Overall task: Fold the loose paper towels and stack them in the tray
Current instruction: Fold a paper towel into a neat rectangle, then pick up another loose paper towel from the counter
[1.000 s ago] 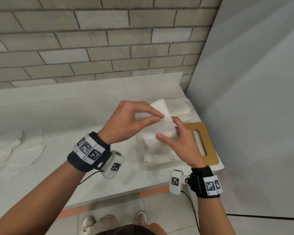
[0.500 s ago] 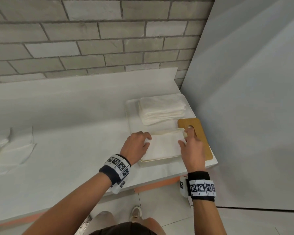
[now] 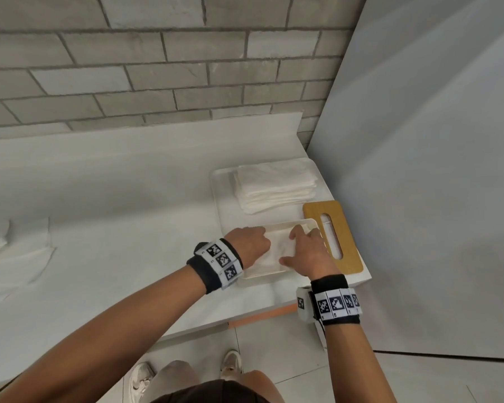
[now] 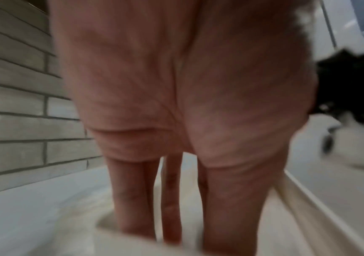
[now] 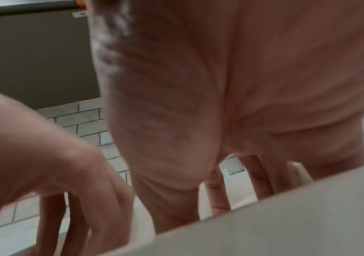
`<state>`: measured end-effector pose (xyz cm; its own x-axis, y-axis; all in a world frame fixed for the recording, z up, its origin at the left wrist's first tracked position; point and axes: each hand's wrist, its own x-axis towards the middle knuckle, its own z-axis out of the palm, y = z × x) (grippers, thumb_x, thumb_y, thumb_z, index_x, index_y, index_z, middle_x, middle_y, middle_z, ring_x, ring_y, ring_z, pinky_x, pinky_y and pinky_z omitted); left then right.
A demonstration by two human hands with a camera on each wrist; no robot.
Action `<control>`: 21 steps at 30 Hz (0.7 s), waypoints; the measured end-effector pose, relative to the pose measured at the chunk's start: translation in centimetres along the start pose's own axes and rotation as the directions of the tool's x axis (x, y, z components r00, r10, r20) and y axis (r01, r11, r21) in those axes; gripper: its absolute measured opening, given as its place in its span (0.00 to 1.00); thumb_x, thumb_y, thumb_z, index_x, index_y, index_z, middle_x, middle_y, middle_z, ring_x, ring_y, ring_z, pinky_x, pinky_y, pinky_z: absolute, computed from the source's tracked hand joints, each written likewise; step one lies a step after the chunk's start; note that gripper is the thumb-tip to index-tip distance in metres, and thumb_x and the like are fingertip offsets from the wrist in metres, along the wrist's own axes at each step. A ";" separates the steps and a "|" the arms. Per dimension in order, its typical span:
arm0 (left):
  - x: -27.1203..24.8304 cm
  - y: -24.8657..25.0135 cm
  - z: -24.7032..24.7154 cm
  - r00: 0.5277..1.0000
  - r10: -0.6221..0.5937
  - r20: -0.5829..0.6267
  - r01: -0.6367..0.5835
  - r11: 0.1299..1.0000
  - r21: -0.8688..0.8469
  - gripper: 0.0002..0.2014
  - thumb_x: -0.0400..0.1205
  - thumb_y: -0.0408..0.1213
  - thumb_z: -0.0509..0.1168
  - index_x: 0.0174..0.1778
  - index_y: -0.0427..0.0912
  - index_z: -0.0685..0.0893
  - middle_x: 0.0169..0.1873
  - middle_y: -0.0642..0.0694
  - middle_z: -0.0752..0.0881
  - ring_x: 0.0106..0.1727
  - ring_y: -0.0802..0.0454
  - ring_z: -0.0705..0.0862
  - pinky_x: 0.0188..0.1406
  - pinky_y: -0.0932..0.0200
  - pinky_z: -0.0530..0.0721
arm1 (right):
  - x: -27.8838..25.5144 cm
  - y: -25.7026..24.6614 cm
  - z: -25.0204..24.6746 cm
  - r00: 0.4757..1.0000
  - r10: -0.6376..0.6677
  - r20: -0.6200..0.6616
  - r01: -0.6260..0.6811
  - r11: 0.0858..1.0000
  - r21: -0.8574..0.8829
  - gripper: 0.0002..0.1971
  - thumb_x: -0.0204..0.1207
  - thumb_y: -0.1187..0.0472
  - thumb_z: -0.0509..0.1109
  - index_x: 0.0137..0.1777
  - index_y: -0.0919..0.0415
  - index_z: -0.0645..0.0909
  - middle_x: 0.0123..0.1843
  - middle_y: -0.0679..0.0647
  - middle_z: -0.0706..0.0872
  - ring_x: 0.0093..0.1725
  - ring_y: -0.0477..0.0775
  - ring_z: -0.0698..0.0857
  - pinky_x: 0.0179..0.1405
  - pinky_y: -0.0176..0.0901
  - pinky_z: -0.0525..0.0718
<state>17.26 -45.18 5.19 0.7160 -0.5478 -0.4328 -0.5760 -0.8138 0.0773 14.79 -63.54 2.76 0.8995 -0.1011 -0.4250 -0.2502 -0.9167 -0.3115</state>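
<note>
A shallow cream tray (image 3: 253,276) sits at the counter's front right with a folded white paper towel (image 3: 277,251) lying flat in it. My left hand (image 3: 249,245) rests on the towel's left part, and its straight fingers (image 4: 137,199) press down on the paper. On the towel's right part my right hand (image 3: 306,251) lies with its fingers (image 5: 218,190) extended and touching the paper. Neither hand grips anything. Loose unfolded towels (image 3: 15,257) lie far to the left on the counter.
Behind the tray, a stack of folded towels (image 3: 274,184) sits on a white board (image 3: 218,184). A wooden lid with a slot (image 3: 346,242) lies right of the tray at the counter's end. A brick wall stands behind and a grey panel to the right.
A second ago both hands held the folded towel above the tray. It now lies in the tray, and both hands have come down flat onto it.
</note>
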 end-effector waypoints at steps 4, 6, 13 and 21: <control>0.9 0.2 1.6 0.995 -0.070 -0.073 0.059 0.989 -0.132 0.13 0.89 0.34 0.60 0.69 0.37 0.81 0.63 0.39 0.86 0.64 0.36 0.85 0.53 0.52 0.78 | 0.3 -1.1 0.4 0.995 0.061 0.078 -0.053 0.994 -0.099 0.64 0.65 0.35 0.89 0.93 0.52 0.53 0.86 0.70 0.58 0.90 0.72 0.61 0.88 0.62 0.71; 0.1 -0.3 1.3 0.995 -0.062 -0.082 0.047 0.984 -0.171 0.13 0.89 0.32 0.60 0.68 0.38 0.80 0.64 0.38 0.85 0.59 0.35 0.85 0.48 0.49 0.77 | 0.0 -1.4 0.4 0.994 0.090 0.066 -0.080 0.988 -0.135 0.66 0.64 0.32 0.88 0.93 0.53 0.52 0.87 0.71 0.58 0.90 0.72 0.59 0.89 0.63 0.70; -10.5 -6.6 1.0 0.818 -0.210 -0.536 -0.118 0.850 -0.514 0.06 0.89 0.47 0.67 0.59 0.54 0.83 0.55 0.59 0.83 0.48 0.56 0.84 0.46 0.53 0.85 | -5.1 -5.6 0.4 0.868 -0.121 -0.481 0.212 0.967 0.140 0.25 0.83 0.55 0.80 0.78 0.52 0.79 0.72 0.59 0.83 0.70 0.65 0.83 0.62 0.58 0.85; -25.9 -26.0 11.1 0.590 -0.687 -0.425 0.270 0.664 -0.697 0.06 0.83 0.38 0.74 0.50 0.55 0.85 0.48 0.57 0.89 0.51 0.52 0.88 0.48 0.47 0.91 | -7.8 -19.1 11.6 0.859 -0.322 -0.397 0.467 0.811 0.353 0.06 0.86 0.59 0.77 0.55 0.45 0.87 0.50 0.37 0.92 0.52 0.38 0.90 0.55 0.48 0.91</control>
<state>9.25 -7.67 4.40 0.9854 0.1532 0.0739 0.0860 -0.8235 0.5608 8.44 -40.75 2.18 0.9959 0.0545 0.0726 0.0905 -0.6545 -0.7506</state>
